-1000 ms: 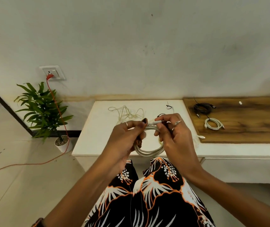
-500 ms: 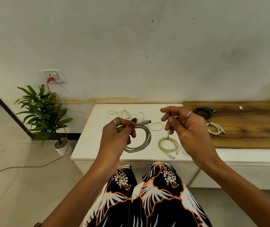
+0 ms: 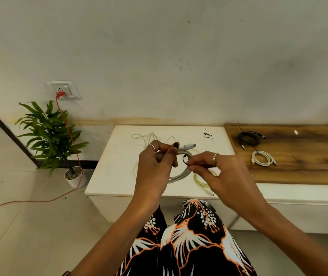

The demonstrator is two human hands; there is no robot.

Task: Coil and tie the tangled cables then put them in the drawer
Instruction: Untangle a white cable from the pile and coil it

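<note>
Above the white table (image 3: 109, 176), the left hand (image 3: 155, 168) grips a coiled grey cable (image 3: 181, 174). The right hand (image 3: 219, 172) pinches a black tie (image 3: 185, 161) against the coil's 2 o'clock side.

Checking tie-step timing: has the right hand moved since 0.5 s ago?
Yes. The right hand has moved left, from near the wooden board toward the coiled white cable gripped by the left hand, carrying a black tie.
</note>
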